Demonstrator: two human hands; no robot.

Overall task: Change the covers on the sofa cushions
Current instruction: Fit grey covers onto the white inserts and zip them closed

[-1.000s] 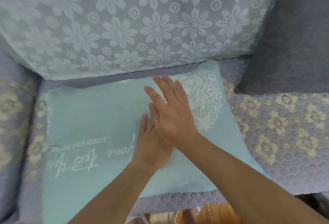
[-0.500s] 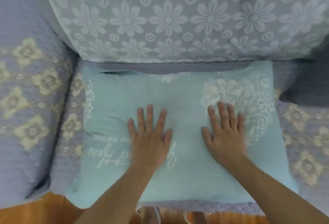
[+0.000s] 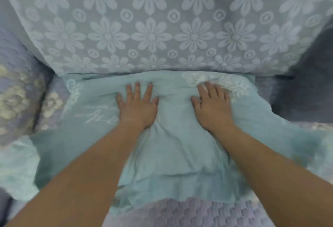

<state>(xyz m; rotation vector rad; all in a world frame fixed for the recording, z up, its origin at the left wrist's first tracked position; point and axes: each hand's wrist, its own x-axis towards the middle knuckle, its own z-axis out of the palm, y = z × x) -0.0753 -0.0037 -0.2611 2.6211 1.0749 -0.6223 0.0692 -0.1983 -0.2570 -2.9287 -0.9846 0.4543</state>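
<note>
Cushion: pale teal cushion with white lace print (image 3: pixel 180 145) lay on the quilted lilac sofa seat (image 3: pixel 189 212), far edge touching the floral backrest.
Hands: left hand (image 3: pixel 137 108) and right hand (image 3: pixel 212 108) pressed flat, fingers spread.
Progress: cover seemingly on; only smoothing remained.

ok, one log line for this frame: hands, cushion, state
left hand: flat on teal cushion | right hand: flat on it, by lace print | cushion: on sofa seat, against floral backrest | cover: wrinkled

We count one pale teal fabric cushion with white print (image 3: pixel 180 151). We count two bare hands: the left hand (image 3: pixel 137 107) and the right hand (image 3: pixel 212 108). One dark grey cushion (image 3: pixel 306 89) too.
</note>
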